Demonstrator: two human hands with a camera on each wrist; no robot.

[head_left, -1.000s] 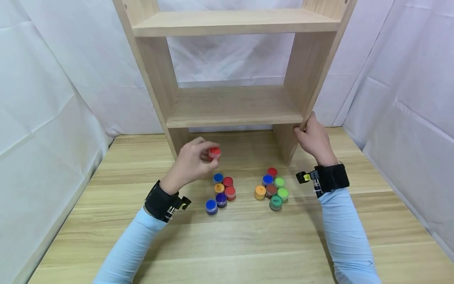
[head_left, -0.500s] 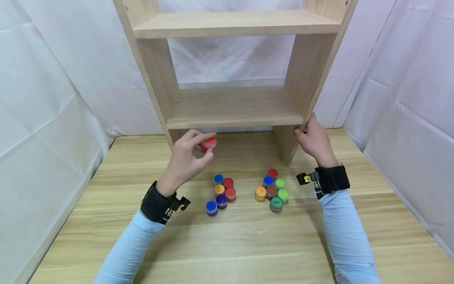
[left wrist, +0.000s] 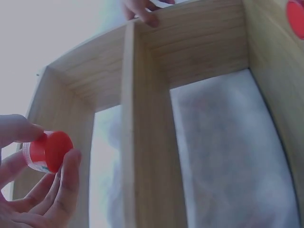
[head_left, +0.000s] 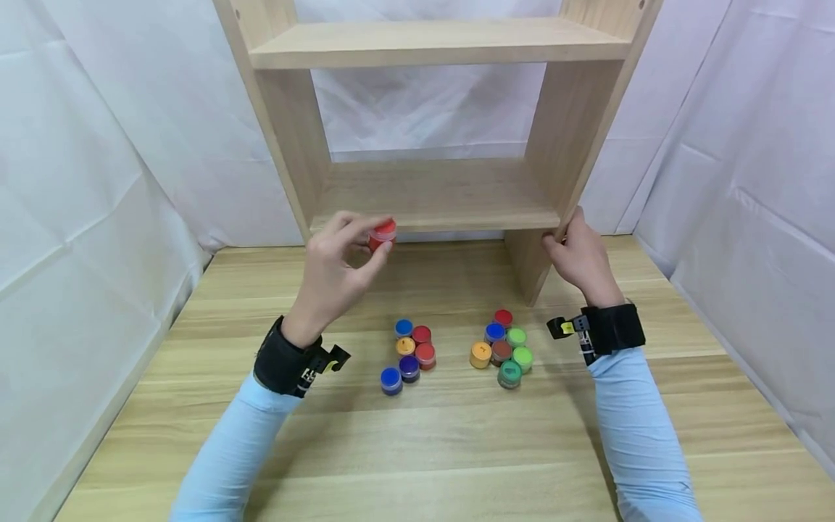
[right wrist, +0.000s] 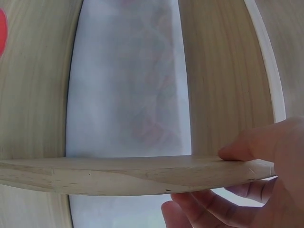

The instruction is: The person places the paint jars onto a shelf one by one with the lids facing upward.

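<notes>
Slanting both sleeved forearms inward over the bench, flanking a left group of coloured jars and a right group of coloured jars. Pinching a red jar in the left hand, before the lower shelf board. Gripping the right side panel with the right hand; hiding most fingers from the head view, but in the right wrist view showing them curling round the outer face, resting the thumb inside. Hanging behind: white cloth.
</notes>
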